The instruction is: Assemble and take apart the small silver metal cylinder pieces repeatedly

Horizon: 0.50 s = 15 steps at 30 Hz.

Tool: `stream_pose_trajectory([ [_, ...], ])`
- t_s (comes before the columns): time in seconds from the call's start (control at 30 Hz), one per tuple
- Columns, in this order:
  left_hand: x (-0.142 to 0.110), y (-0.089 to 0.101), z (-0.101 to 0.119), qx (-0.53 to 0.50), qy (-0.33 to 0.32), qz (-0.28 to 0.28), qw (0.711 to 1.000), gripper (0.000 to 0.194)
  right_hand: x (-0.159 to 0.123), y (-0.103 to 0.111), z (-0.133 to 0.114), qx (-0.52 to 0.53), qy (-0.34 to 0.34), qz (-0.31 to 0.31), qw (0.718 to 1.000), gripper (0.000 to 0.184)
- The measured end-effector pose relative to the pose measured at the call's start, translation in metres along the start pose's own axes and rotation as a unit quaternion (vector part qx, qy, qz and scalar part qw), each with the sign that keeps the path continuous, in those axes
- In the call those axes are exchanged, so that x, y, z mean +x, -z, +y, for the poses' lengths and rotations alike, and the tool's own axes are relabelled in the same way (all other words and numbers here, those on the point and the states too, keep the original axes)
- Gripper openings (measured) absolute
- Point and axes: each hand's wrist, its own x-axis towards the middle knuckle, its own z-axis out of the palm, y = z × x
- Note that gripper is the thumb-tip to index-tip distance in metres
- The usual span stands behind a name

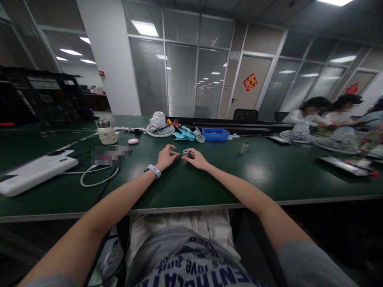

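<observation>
gripping small metal cylinder (186,152) in right hand (197,159); left hand (166,158) empty, fingers parted. probably rigid, dense, slightly slick; best pinched round sides.

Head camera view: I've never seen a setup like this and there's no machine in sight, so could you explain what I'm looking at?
There is no robot here; a person works with two bare hands. The single picture comes from a camera worn on their head, looking forward and down, so the arms reach away from you.

The right hand holds a small metal cylinder above or on the green table; contact is hard to tell. The left hand, fingers parted, is close beside it.

Another small metal part stands to the right. Beyond the hands are a white fan-like part, light-blue pieces and a blue tray. A pale bottle stands to the left. Other people sit at the far right.
</observation>
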Motion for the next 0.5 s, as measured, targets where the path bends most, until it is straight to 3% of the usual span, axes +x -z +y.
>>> stream_pose_trajectory([
  [0.07,0.000,0.000,-0.006,0.017,0.029,-0.037,0.999,0.033,0.006,0.014,0.002,-0.042,0.005,0.056,0.998,0.038],
  [0.17,-0.001,-0.001,-0.009,0.023,0.022,-0.058,0.998,0.033,0.011,0.063,0.003,-0.149,-0.007,0.210,0.966,0.038],
  [0.23,-0.001,-0.001,-0.009,0.024,0.010,-0.062,0.998,0.033,0.005,0.109,0.001,-0.245,-0.041,0.329,0.911,0.039],
  [0.33,0.000,-0.001,-0.009,0.023,0.011,-0.068,0.997,0.035,-0.018,0.175,0.002,-0.363,-0.135,0.477,0.789,0.039],
  [0.4,-0.001,-0.001,-0.010,0.026,0.015,-0.070,0.997,0.036,-0.037,0.206,0.008,-0.383,-0.206,0.544,0.717,0.037],
  [0.5,-0.001,-0.001,-0.009,0.033,0.022,-0.071,0.997,0.036,-0.060,0.228,0.021,-0.359,-0.309,0.573,0.669,0.036],
])
